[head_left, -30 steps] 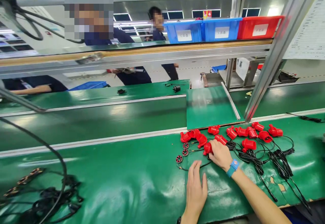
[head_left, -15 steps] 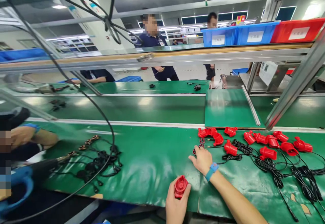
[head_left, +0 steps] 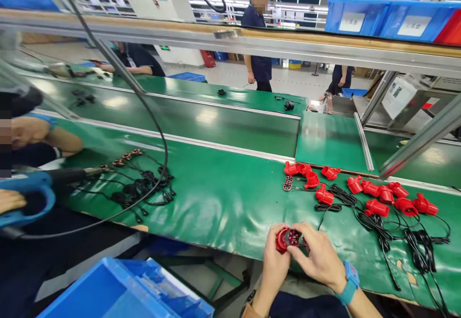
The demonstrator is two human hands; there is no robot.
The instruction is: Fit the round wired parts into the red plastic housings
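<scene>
My left hand [head_left: 273,263] grips a red plastic housing [head_left: 282,239] at the near edge of the green bench [head_left: 223,202]. Against its open face my right hand [head_left: 319,256], with a blue watch on the wrist, pinches a small round coil part [head_left: 293,236]. Both hands are closed around these pieces, close to my body. A thin black wire runs from the part toward the bench. Further out lie several more red housings [head_left: 374,207] with black coiled cables [head_left: 382,231], and two loose round coils [head_left: 287,183].
A co-worker on the left holds a blue tool [head_left: 25,198] beside a heap of black wired parts [head_left: 140,183]. A blue bin [head_left: 118,291] sits below the bench. Blue bins [head_left: 382,18] stand on the upper rail. People stand beyond the far conveyor [head_left: 216,121].
My right hand left the bench with a coil part and came to the red housing in my left hand. Both hands pulled back to the near edge. The view swung left and down.
</scene>
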